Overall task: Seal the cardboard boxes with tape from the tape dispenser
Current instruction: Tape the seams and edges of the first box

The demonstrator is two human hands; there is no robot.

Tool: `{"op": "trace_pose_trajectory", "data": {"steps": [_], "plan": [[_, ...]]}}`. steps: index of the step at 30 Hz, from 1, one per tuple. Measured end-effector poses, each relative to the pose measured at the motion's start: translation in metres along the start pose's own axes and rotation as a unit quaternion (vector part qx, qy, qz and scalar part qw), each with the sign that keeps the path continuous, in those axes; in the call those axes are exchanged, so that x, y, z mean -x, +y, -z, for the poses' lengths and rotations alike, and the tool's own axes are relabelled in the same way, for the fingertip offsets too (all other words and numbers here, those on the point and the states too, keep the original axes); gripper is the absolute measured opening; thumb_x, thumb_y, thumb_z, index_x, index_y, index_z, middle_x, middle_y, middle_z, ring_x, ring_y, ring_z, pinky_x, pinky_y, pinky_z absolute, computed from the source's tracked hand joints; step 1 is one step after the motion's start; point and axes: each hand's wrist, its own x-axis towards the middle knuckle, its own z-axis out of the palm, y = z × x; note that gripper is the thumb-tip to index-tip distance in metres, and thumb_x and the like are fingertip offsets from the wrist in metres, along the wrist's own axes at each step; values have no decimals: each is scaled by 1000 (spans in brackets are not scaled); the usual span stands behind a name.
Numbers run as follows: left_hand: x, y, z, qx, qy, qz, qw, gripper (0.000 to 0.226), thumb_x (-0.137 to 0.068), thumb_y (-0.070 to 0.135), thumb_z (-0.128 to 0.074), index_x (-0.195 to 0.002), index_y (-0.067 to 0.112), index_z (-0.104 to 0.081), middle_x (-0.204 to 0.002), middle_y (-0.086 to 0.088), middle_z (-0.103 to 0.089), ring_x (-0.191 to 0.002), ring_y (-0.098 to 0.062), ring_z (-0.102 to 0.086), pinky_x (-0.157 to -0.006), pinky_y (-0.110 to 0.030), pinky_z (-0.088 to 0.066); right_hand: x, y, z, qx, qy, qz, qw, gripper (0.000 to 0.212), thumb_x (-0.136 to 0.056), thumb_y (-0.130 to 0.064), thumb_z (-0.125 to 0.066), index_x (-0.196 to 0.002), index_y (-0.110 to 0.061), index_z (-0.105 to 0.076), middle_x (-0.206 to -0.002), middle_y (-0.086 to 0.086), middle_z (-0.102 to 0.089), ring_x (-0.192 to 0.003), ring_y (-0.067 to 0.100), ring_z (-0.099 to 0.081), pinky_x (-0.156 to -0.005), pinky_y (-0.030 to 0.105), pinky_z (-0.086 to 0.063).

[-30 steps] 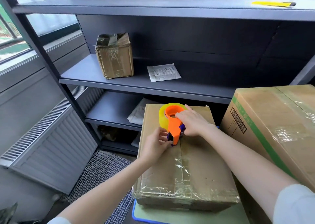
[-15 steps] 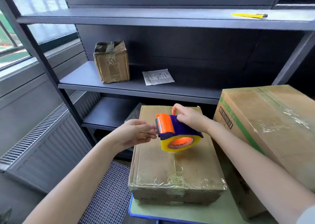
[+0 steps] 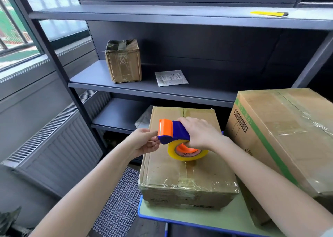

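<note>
A larger taped box [image 3: 281,137] stands against the right edge of the green table [image 3: 198,218]. On the shelf [image 3: 180,92] behind lie a small box [image 3: 124,62] and a paper packet [image 3: 171,77], with a yellow knife [image 3: 268,13] on the shelf above. The cardboard box [image 3: 187,175] sits at the table's left edge. Above its top, the right hand [image 3: 200,134] grasps the tape dispenser [image 3: 173,132] by the handle. The left hand [image 3: 144,141] curls its fingertips at the dispenser's orange end; whether it pinches tape cannot be told.

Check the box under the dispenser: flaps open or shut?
Shut. The cardboard box has flaps lying flat, meeting at a taped centre seam.
</note>
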Motion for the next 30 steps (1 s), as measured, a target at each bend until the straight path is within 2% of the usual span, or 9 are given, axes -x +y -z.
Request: {"op": "trace_pose_trajectory", "data": {"steps": [4,6,8,11,14,19,23,27,30], "plan": [[-3,-4,5,-3,15,8,1000,18,-92,12,-57,-79,1,-56,-49,-4,-53,-43,-8,-51,-51,-19,-53,0,-15,-13,69,36,-30,996,88,-83,-13,-65,-149,-15,-8,-140,8,-34,-125,27,-37,-100,37,-35],[-4,-6,8,-12,25,8,1000,18,-92,10,-57,-78,-1,-60,-53,-6,-55,-45,-8,-52,-52,-19,-53,-1,-15,-15,68,47,-23,996,91,-85,-11,-63,-151,-17,-1,-141,8,-31,-125,27,-37,-98,36,-35],[-4,-7,10,-36,33,3,999,15,-92,7,-57,-83,-3,-63,-59,-8,-60,-47,-7,-54,-54,-20,-54,-5,-12,-13,63,46,-15,997,88,-87,-10,-59,-151,-19,1,-136,9,-38,-121,28,-41,-93,36,-39],[-5,-5,9,-69,57,-20,996,14,-90,5,-59,-94,-8,-64,-59,-8,-62,-44,-5,-54,-54,-19,-54,-11,-7,-7,64,17,-7,998,77,-88,-15,-57,-149,-21,-10,-125,11,-48,-114,29,-47,-85,37,-43],[-4,-1,4,-66,56,-28,996,8,-89,4,-58,-88,-2,-63,-57,-6,-62,-44,-6,-56,-51,-17,-52,-13,-1,-1,27,-5,-2,1000,75,-80,-21,-65,-142,-23,-23,-119,7,-51,-109,28,-51,-80,35,-45],[-4,4,1,-72,60,-17,995,12,-93,10,-56,-85,6,-64,-65,-7,-62,-56,-12,-63,-52,-19,-52,-10,2,1,-3,-5,2,1000,74,-76,-22,-68,-138,-25,-28,-115,3,-52,-106,25,-52,-76,32,-44],[-6,4,2,-111,71,-26,991,12,-93,12,-55,-89,7,-64,-77,-10,-66,-68,-13,-66,-60,-23,-54,-10,2,0,-2,-2,3,1000,75,-77,-24,-71,-138,-24,-27,-118,4,-52,-108,24,-51,-77,30,-44],[-7,4,2,-97,88,-21,991,9,-92,11,-56,-87,10,-63,-87,-13,-64,-84,-19,-62,-75,-35,-56,-8,0,-2,0,-2,5,1000,78,-77,-25,-72,-140,-23,-26,-122,4,-51,-111,24,-49,-79,29,-44],[-6,4,4,-93,70,-13,993,5,-90,8,-59,-89,5,-63,-93,-17,-67,-84,-23,-66,-76,-37,-57,-7,2,-1,-2,4,10,1000,74,-76,-24,-72,-137,-23,-29,-120,4,-52,-109,23,-50,-76,27,-40]]}}
